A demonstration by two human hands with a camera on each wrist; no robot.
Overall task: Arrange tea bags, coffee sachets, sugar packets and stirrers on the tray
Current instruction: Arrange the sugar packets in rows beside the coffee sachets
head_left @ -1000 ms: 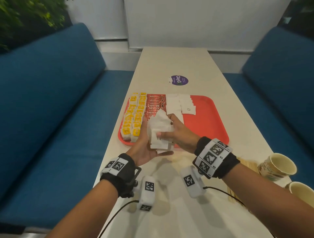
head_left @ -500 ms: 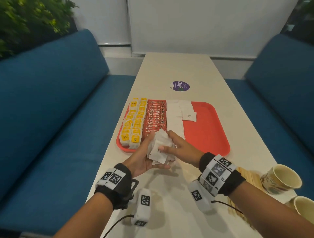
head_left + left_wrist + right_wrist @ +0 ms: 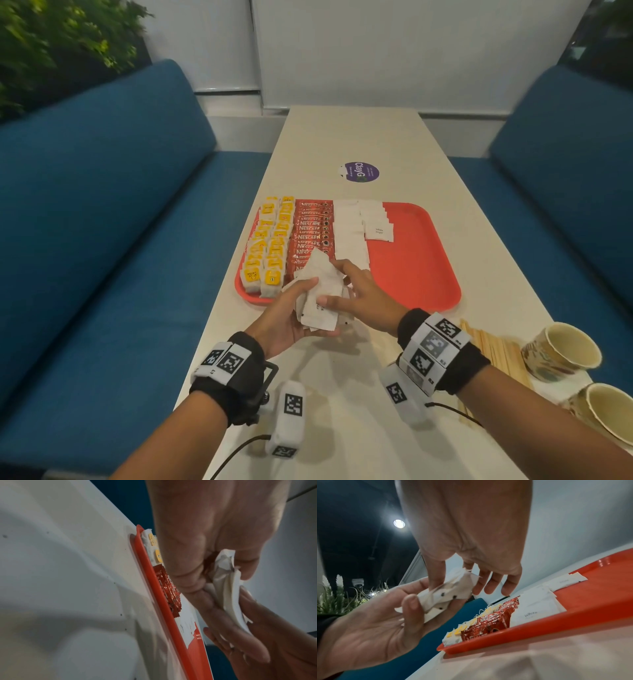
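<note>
The long pale desk (image 3: 346, 137) runs away between blue benches, and on it sits the red plastic tray (image 3: 421, 274), its right half bare. Far-left on the tray, two columns of yellow-tagged tea bags (image 3: 269, 246); next, one column of red coffee sachets (image 3: 313, 229); then two columns of white sugar packets (image 3: 352, 236), the right one short. Exact counts are beyond me, they overlap.

Near right on the desk: two paper cups (image 3: 561, 353) and a pile of flat wooden stirrers (image 3: 496, 353), not yet on the tray.

Over the tray's near edge, the left hand (image 3: 284, 322) cradles a loose bundle of white sugar packets (image 3: 320, 294), thumb curled over them. The right hand (image 3: 363, 298) pinches one packet, other fingers spread.

These look light, soft, crumply paper, probably slippery against each other. Best pinched singly by an edge.
</note>
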